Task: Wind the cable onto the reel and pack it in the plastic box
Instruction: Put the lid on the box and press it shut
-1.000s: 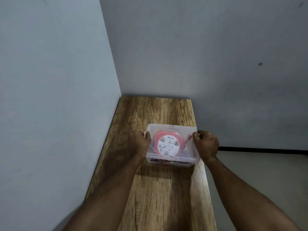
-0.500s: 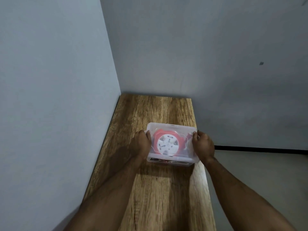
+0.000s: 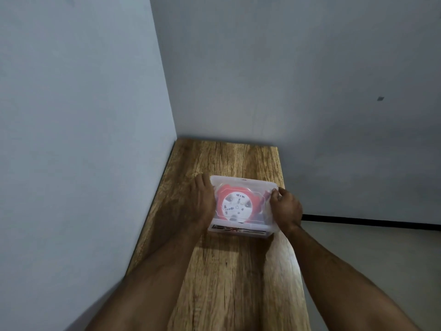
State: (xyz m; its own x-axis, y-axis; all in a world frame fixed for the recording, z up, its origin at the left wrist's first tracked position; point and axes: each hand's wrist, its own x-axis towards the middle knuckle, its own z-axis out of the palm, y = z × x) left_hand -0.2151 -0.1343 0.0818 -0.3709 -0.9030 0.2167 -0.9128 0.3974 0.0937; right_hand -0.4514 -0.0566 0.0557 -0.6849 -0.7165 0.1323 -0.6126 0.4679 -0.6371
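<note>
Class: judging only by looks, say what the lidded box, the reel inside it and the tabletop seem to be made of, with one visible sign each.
Box: clear, slightly frosted plastic; the reel shows through its lid.
Reel: likely moulded plastic, red rim and white face, smooth and even in colour.
Tabletop: wood or wood-look laminate, matt; brown grain and streaks run along it. Which of the two cannot be told.

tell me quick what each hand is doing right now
Left hand: open, fingers straight along the plastic box side.
Right hand: curled grip on the box's right edge.
</note>
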